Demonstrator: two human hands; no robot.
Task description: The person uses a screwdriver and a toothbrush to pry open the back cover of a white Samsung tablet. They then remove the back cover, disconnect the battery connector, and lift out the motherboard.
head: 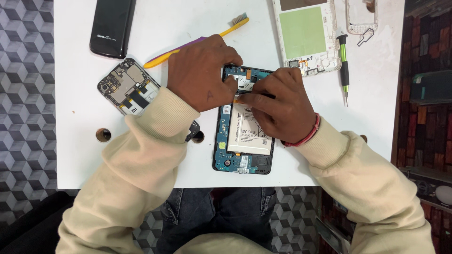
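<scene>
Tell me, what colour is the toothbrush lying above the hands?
The toothbrush is yellow with a purple grip, seen clearly in the head view.

Cream sleeves (141,155), dark jeans (221,211), red, maybe beaded, wristband (308,135).

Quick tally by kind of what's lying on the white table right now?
Opened devices with circuit boards showing: 2, blue-framed tablet with white battery, small dark phone
Black closed phone: 1
White back frames: 2
Yellow-purple toothbrush: 1
Green-handled screwdriver: 1
Total: 7
</scene>
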